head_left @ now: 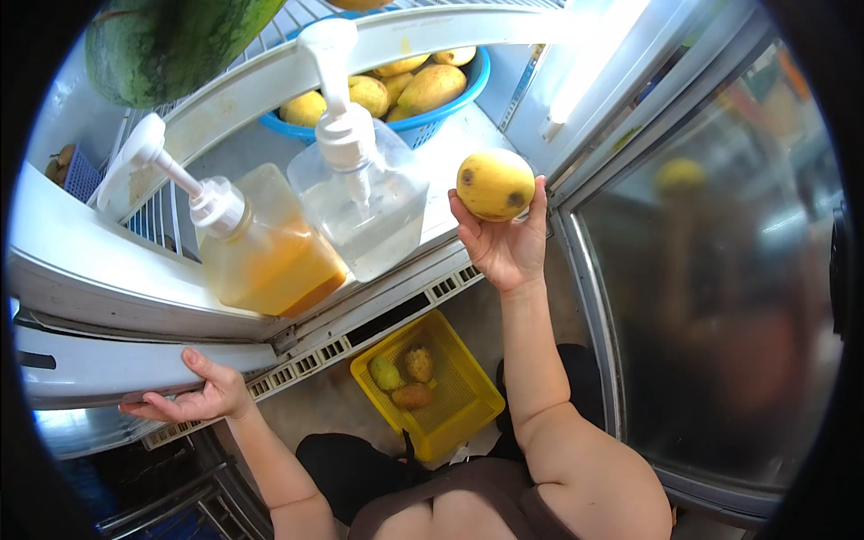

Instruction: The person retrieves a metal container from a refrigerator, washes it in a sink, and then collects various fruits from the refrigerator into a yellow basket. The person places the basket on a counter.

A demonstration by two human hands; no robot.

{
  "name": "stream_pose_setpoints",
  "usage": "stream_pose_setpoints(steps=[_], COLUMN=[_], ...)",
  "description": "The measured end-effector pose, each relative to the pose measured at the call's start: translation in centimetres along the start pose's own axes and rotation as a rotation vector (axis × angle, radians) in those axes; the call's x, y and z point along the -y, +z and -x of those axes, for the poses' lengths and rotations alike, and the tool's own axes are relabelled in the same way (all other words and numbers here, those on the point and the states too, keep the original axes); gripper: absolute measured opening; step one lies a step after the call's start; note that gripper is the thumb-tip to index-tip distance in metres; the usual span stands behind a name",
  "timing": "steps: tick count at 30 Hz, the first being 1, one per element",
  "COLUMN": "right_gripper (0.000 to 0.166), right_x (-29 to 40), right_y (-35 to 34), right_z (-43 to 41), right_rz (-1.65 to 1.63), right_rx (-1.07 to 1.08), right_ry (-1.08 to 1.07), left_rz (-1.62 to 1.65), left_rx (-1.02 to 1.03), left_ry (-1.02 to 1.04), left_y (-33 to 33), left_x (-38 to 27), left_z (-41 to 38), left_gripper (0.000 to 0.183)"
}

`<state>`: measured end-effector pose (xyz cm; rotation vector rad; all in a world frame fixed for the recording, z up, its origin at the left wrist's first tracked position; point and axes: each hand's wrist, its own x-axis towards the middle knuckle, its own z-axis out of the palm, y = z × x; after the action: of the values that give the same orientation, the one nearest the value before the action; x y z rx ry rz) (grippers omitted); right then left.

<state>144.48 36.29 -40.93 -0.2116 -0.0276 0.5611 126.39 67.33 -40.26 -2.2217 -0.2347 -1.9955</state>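
In my right hand [503, 250] is a round yellow mango [496, 185] with dark spots, raised at the front of an open refrigerator. My left hand [202, 391] is at the edge of the white refrigerator door [135, 368], its thumb and fingers spread around that edge. Two pump bottles stand tilted in view along the refrigerator's front: one with orange-yellow liquid [277, 263], the other with clear liquid [368, 223]. Behind them, a blue plastic basket [432, 128] holds several yellow mangoes [432, 88].
On the floor between my legs lies a yellow plastic basket [466, 412] with three fruits [412, 396]. A watermelon [169, 47] rests on the wire shelf above. A glass door [709, 304] stands at right, and a purple basket [82, 175] sits far left.
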Motion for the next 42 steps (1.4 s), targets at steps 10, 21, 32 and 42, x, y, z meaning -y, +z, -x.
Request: stream_pose_setpoints(steps=[10, 21, 32, 42], right_gripper=[0.091, 0.094, 0.043, 0.038], right_x=[-2.3, -12.3, -14.2, -3.5], right_y=[-5.7, -30.8, -35.7, 0.8], right_z=[2.9, 8.3, 11.9, 1.0], right_rz=[0.377, 2.096, 2.235, 1.277], right_rx=[0.466, -0.279, -0.554, 1.066], right_ry=[0.227, 1.387, 1.316, 0.98], left_rz=[-0.043, 0.049, -0.041, -0.05], left_rx=[0.047, -0.013, 0.001, 0.002], left_ry=[0.099, 0.062, 0.012, 0.01], left_y=[0.1, 0.4, 0.1, 0.0], left_x=[1.0, 0.3, -0.3, -0.2], left_z=[0.1, 0.2, 0.3, 0.4], left_gripper=[0.074, 0.07, 0.065, 0.065])
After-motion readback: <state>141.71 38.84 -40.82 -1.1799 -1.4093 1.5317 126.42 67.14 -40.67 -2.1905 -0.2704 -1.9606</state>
